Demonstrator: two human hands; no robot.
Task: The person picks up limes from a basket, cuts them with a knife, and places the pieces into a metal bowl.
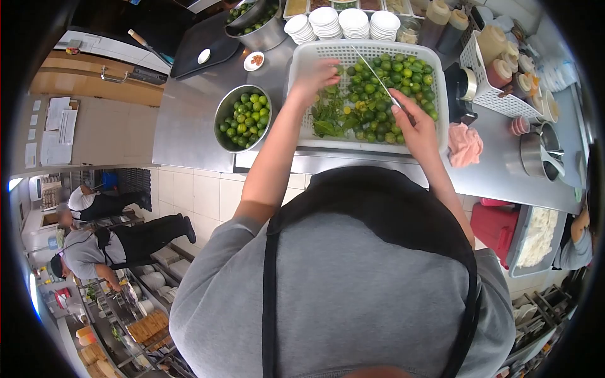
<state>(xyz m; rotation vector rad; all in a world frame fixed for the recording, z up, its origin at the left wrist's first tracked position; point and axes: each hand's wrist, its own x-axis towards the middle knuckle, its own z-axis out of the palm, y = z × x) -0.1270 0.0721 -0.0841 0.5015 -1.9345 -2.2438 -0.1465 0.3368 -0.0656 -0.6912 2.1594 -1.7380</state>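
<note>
A white plastic basket on the steel counter holds many green limes and some leafy stems. My left hand reaches into the basket's far left part, fingers bent down over the limes and leaves; whatever is under the fingers is hidden. My right hand is over the basket's near right side, gripping a knife whose thin blade points away across the limes.
A steel bowl of limes stands left of the basket, another bowl behind it. Stacked white dishes, sauce bottles, a rack of containers, a pink cloth and pots surround it. Co-workers stand lower left.
</note>
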